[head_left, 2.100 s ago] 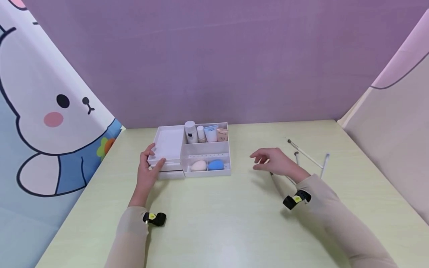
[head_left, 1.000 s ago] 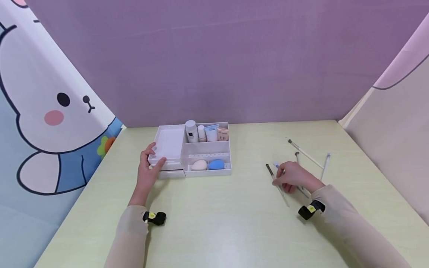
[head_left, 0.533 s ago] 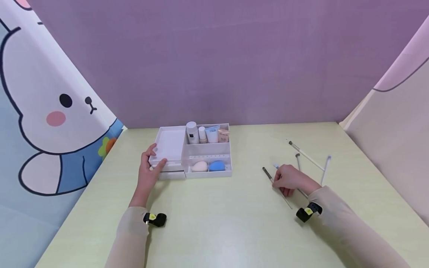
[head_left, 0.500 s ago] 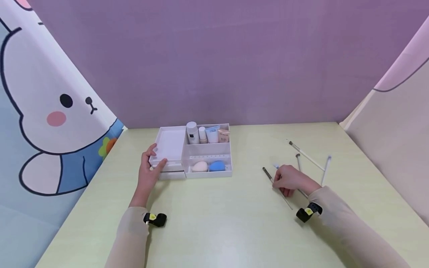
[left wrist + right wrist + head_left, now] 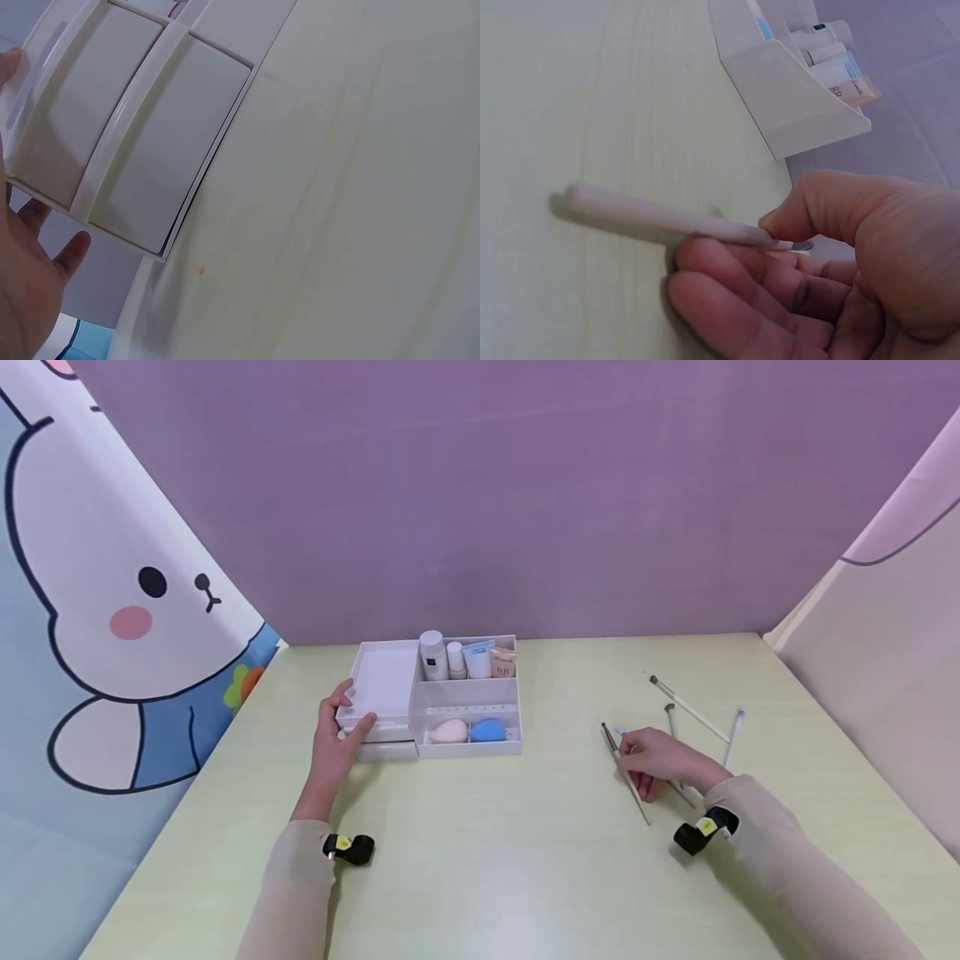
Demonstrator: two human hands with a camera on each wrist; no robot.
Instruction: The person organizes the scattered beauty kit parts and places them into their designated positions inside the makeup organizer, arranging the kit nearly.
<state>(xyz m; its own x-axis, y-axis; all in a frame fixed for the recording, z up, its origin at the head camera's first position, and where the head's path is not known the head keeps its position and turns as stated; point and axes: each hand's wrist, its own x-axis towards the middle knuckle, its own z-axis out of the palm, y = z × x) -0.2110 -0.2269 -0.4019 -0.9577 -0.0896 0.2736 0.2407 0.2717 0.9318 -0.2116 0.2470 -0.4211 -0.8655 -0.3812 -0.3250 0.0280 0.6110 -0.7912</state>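
Note:
My left hand (image 5: 335,756) holds the front left corner of a white cosmetics organizer (image 5: 382,677), thumb at its front top edge and fingers along its left side. In the left wrist view, two drawer fronts (image 5: 165,142) face the camera. To the right, my right hand (image 5: 654,760) pinches a slim makeup brush (image 5: 628,781) between thumb and fingers; its dark bristle end points away and its pale handle toward me. The right wrist view shows the pale handle (image 5: 630,210) close over the table. Another brush (image 5: 682,793) lies partly hidden under the hand.
A white bottle (image 5: 432,657), a smaller bottle and two tubes (image 5: 477,660) stand in the organizer's back compartment. A pink sponge (image 5: 450,732) and a blue sponge (image 5: 489,730) sit in front. More brushes (image 5: 690,708) lie right of my hand. A purple backdrop (image 5: 525,510) rises behind the table.
My right hand has moved right and down from above the table to the brushes and taken hold of one. That brush has shifted and turned slightly. The left hand stays on the organizer.

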